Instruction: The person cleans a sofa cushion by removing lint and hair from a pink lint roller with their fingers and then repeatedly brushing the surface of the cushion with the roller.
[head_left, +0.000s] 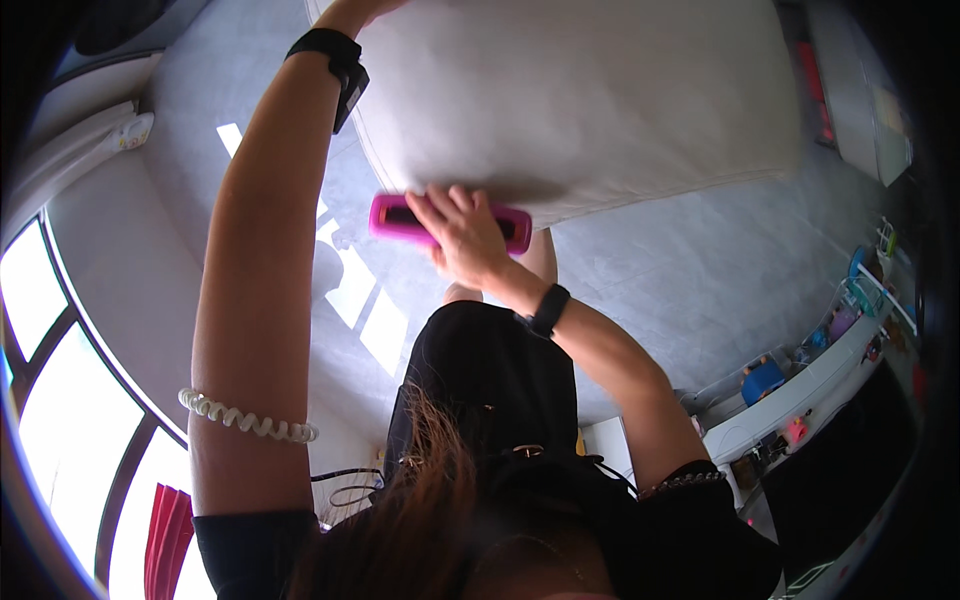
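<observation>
My right hand (469, 236) grips a pink oblong handheld tool (377, 214), with my fingers laid across its dark middle strip. It looks like a lint brush, though the hand covers part of it and it is slightly blurred. The tool is at the near edge of a cream upholstered seat (585, 97), by its corner; whether it touches the fabric is unclear. My left arm reaches far forward along the seat's left side. Only a bit of my left hand (366, 10) shows at the top edge, over the seat; its fingers are out of the picture.
Grey floor (645, 285) with sunlit patches surrounds the seat. Windows (82, 420) and a red curtain (166, 540) are at left. On the right, a long white cabinet (750, 427) stands near a black screen (840, 465), a blue toy (762, 381) and other small items.
</observation>
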